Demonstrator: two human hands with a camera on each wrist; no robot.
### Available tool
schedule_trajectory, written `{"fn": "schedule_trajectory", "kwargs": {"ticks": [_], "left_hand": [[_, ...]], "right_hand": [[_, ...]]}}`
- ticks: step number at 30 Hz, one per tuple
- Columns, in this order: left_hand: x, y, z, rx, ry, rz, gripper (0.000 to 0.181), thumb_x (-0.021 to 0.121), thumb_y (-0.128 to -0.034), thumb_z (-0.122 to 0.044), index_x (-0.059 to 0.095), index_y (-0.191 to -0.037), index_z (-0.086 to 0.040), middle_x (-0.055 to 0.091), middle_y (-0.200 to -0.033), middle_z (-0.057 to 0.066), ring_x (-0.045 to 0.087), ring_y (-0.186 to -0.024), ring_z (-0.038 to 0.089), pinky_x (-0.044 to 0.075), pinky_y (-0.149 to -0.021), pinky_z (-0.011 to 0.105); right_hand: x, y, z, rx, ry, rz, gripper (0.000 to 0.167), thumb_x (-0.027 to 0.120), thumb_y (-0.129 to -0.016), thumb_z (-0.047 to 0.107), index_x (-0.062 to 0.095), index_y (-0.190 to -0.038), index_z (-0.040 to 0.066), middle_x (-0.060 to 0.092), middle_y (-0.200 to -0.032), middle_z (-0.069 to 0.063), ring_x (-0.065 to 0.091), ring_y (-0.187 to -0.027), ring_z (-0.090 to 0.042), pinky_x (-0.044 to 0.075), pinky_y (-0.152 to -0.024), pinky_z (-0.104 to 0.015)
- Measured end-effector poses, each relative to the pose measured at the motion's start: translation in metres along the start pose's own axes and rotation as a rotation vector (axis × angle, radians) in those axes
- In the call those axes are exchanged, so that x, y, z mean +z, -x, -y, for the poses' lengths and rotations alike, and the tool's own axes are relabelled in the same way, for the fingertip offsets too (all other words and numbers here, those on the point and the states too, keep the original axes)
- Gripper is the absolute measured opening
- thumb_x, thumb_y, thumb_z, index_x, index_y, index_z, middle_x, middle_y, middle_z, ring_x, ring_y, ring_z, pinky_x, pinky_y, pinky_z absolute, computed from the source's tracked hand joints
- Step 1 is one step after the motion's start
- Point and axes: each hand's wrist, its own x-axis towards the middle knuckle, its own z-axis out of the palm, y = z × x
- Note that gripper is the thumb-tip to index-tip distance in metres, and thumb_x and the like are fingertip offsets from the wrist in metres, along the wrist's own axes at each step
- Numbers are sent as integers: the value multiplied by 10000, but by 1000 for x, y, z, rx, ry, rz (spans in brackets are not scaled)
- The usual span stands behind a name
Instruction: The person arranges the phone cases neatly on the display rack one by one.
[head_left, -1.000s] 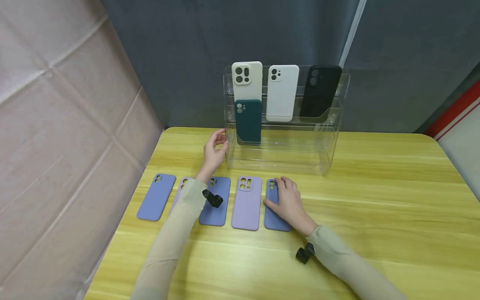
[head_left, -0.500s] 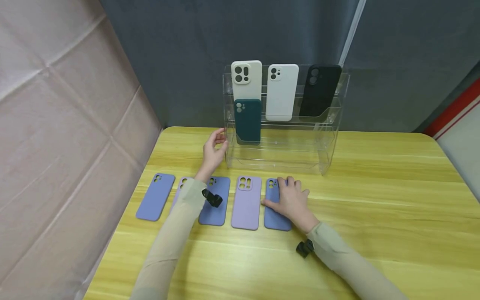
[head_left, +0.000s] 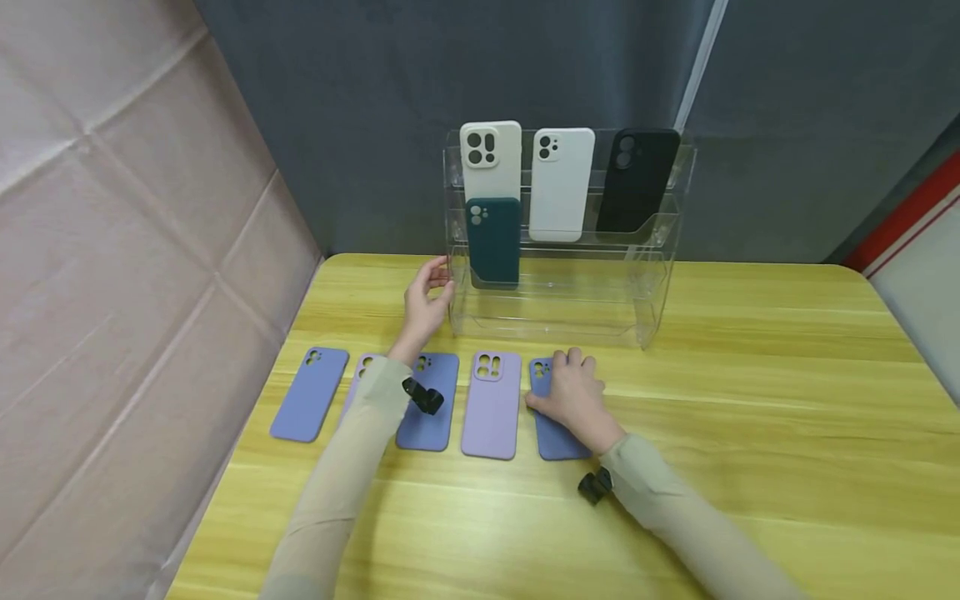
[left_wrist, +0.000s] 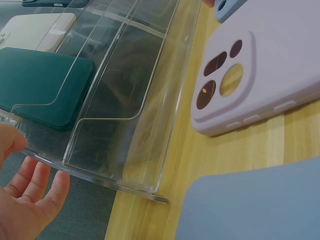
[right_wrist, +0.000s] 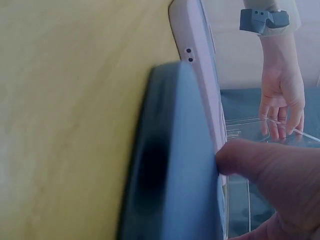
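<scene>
My left hand (head_left: 426,307) holds the left side of a clear acrylic display rack (head_left: 558,321); in the left wrist view its thumb and fingers (left_wrist: 55,197) lie on either side of the panel edge. My right hand (head_left: 577,396) grips a blue phone case (head_left: 558,437) at the right end of a row on the table. Its thumb (right_wrist: 245,159) presses the case's left edge, while the other fingers cover its upper right part. Beside that case lies a light purple phone case (head_left: 491,417) with a large camera cutout.
Further left lie another blue phone case (head_left: 431,433), a purple case (head_left: 363,371) partly under the left sleeve, and a blue case (head_left: 309,404). Standing in the rack are a cream case (head_left: 491,179), a white case (head_left: 561,187), a black case (head_left: 637,183) and a dark green case (head_left: 493,246).
My right hand has shifted slightly, its fingers spreading and then drawing in, and the blue phone case under it has turned a little. The left hand stays on the rack.
</scene>
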Motion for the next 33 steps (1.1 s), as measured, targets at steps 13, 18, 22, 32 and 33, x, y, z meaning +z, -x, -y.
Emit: {"fn": "schedule_trajectory", "kwargs": {"ticks": [13, 18, 22, 32, 33], "left_hand": [[0, 0, 1, -2, -7, 0, 382, 530, -891, 88, 488, -1270, 97, 536, -1107, 311, 529, -1017, 411, 481, -780, 357], [0, 0, 2, -3, -8, 0, 385, 533, -891, 84, 487, -1273, 95, 530, -1118, 324, 527, -1023, 412, 471, -763, 294], [0, -1, 1, -1, -8, 3, 388, 532, -890, 87, 485, -1275, 94, 524, -1128, 334, 526, -1026, 410, 477, -756, 306], [0, -1, 0, 7, -8, -2, 381, 529, -884, 105, 484, -1262, 110, 529, -1117, 338, 524, -1019, 427, 468, -829, 404], [0, -1, 0, 7, -9, 0, 381, 529, -885, 104, 483, -1263, 110, 529, -1115, 334, 524, -1019, 426, 468, -831, 403]], "right_hand": [[-6, 3, -7, 8, -65, -34, 795, 752, -693, 404, 463, -1269, -63, 411, -1242, -270, 403, -1018, -429, 459, -622, -551], [-20, 5, -10, -31, -123, -131, 803, 761, -689, 349, 433, -1302, -53, 398, -1276, -275, 386, -1083, -459, 458, -665, -588], [-31, 6, -11, -68, -183, -234, 791, 756, -676, 309, 430, -1308, -36, 393, -1291, -271, 381, -1085, -458, 449, -677, -596], [-55, -5, -14, -257, -300, -543, 747, 756, -645, 201, 457, -1279, -55, 409, -1250, -290, 399, -955, -444, 384, -713, -497], [-58, -7, -14, -268, -305, -563, 749, 756, -643, 201, 457, -1279, -56, 411, -1246, -290, 396, -948, -445, 375, -712, -494]]}}
